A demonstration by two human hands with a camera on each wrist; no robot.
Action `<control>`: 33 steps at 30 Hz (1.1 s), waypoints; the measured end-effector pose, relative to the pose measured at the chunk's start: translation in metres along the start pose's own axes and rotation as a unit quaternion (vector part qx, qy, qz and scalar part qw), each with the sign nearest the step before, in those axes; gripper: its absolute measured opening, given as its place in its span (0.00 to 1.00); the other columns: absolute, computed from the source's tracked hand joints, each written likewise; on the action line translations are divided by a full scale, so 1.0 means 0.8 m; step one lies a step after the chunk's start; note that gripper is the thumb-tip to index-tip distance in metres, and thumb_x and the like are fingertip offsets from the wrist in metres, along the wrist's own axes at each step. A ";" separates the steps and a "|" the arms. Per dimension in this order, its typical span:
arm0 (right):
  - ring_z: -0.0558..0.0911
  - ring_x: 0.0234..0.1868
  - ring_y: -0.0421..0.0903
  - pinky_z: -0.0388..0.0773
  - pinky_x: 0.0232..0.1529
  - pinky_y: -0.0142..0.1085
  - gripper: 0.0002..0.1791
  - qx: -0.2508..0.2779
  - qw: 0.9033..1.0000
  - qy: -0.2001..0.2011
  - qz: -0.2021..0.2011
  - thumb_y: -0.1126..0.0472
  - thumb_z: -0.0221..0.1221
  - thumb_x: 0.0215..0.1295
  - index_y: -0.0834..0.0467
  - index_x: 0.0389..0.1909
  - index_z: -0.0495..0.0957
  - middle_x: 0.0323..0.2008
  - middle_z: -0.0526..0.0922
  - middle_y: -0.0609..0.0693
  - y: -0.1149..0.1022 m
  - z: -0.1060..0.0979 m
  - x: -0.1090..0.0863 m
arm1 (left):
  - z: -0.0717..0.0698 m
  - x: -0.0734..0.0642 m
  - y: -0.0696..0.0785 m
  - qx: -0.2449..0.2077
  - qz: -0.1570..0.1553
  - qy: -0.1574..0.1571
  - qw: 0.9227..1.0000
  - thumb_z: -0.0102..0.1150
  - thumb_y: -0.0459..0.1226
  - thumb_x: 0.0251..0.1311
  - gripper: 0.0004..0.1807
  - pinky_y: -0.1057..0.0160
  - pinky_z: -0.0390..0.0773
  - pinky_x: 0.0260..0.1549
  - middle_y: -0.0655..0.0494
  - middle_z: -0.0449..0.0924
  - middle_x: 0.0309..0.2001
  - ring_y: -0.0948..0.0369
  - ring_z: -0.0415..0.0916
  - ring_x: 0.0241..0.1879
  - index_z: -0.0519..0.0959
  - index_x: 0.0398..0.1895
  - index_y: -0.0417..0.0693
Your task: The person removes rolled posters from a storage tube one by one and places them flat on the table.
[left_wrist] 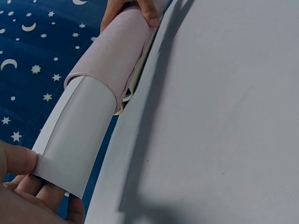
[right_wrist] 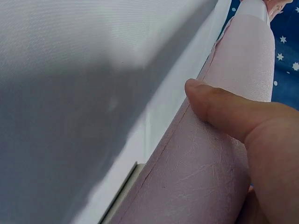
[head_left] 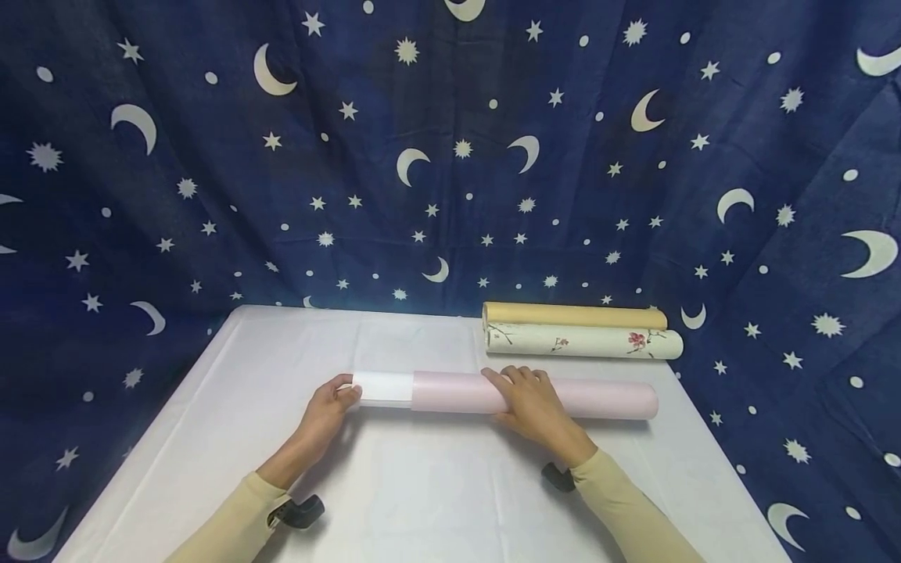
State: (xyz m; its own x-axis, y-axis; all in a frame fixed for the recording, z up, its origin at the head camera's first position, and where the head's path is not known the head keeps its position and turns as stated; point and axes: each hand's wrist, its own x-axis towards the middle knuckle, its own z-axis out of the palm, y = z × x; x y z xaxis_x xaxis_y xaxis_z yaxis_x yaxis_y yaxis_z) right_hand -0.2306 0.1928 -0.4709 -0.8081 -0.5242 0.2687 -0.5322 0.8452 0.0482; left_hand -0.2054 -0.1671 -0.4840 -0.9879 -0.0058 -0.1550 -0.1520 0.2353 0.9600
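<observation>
A pink paper roll (head_left: 450, 392) lies crosswise over the white table, apparently raised a little above its own shadow. From its left end sticks out a rolled white sheet (head_left: 383, 388); its long edge shows in the left wrist view. My left hand (head_left: 325, 410) pinches the outer end of that white sheet (left_wrist: 74, 135), thumb on top and fingers beneath. Around the middle of the pink roll, my right hand (head_left: 533, 403) grips with the thumb on the near side and fingers over the top. In the right wrist view the thumb (right_wrist: 224, 105) presses along the pink surface.
Behind, at the table's back right, a yellow roll (head_left: 577, 314) and a cream roll with a floral print (head_left: 584, 342) lie side by side. A white cloth (head_left: 422, 485) covers the table. A dark blue curtain with moons and stars (head_left: 450, 117) hangs at the back and sides.
</observation>
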 end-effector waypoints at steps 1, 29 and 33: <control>0.79 0.51 0.54 0.73 0.48 0.52 0.44 0.000 1.000 0.002 0.000 0.43 0.73 0.48 0.46 0.68 0.69 0.50 0.81 0.52 0.001 0.000 -0.001 | -0.001 0.000 0.000 0.004 -0.002 0.001 1.000 0.44 0.40 0.73 0.19 0.38 0.58 0.69 0.42 0.83 0.52 0.46 0.75 0.60 0.69 0.61 0.39; 0.79 0.53 0.56 0.73 0.51 0.55 0.46 -0.002 1.000 0.005 0.010 0.43 0.74 0.47 0.46 0.68 0.68 0.52 0.80 0.53 0.029 -0.008 -0.018 | -0.020 -0.001 0.002 -0.005 -0.003 0.014 1.000 0.46 0.40 0.74 0.18 0.45 0.67 0.63 0.44 0.84 0.50 0.61 0.79 0.47 0.70 0.60 0.39; 0.78 0.54 0.56 0.72 0.52 0.55 0.46 -0.001 1.000 0.003 0.013 0.44 0.74 0.47 0.47 0.69 0.67 0.53 0.80 0.54 0.032 -0.010 -0.022 | -0.023 -0.002 0.004 -0.001 -0.001 0.014 1.000 0.45 0.39 0.73 0.19 0.46 0.68 0.62 0.44 0.84 0.49 0.61 0.79 0.47 0.70 0.60 0.38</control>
State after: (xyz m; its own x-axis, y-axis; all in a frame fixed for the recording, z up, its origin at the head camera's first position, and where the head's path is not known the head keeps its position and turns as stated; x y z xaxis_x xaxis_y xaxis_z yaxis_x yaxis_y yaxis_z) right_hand -0.2279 0.2242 -0.4666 -0.8202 -0.5015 0.2754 -0.5108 0.8587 0.0424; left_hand -0.2050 -0.1839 -0.4768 -0.9881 -0.0337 -0.1499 -0.1537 0.2327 0.9603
